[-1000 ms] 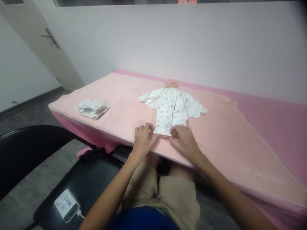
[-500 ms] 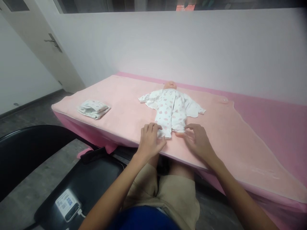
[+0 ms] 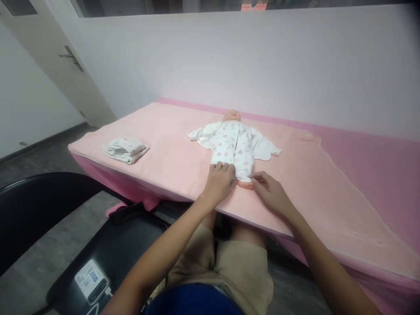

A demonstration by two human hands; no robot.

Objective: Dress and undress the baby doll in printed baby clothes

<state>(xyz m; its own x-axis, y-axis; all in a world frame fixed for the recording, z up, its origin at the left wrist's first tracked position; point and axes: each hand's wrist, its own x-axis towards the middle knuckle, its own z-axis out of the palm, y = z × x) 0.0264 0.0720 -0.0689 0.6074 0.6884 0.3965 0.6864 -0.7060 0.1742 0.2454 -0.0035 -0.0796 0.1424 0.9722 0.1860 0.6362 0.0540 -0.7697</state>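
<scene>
A baby doll (image 3: 232, 115) lies on its back on the pink-covered table, head towards the wall. It wears a white printed baby outfit (image 3: 226, 144), its sleeves spread to both sides. My left hand (image 3: 220, 181) lies over the lower end of one leg, its thumb and fingers closed at the inner side of the other leg's cuff. With thumb and forefinger together, my right hand (image 3: 269, 190) pinches the outer side of that same cuff. Below the cuff, a bare doll foot (image 3: 245, 185) shows between my hands. The other foot is hidden by my left hand.
Folded printed baby clothes (image 3: 126, 150) lie on the table's left part. A black chair (image 3: 131, 245) stands at the left, with a white power bank (image 3: 92, 280) and its cable on the seat. A white wall (image 3: 246, 65) rises behind the table.
My left hand has moved right, from the outer side of one trouser leg to the cuff of the other. My right hand has closed in slightly on that cuff.
</scene>
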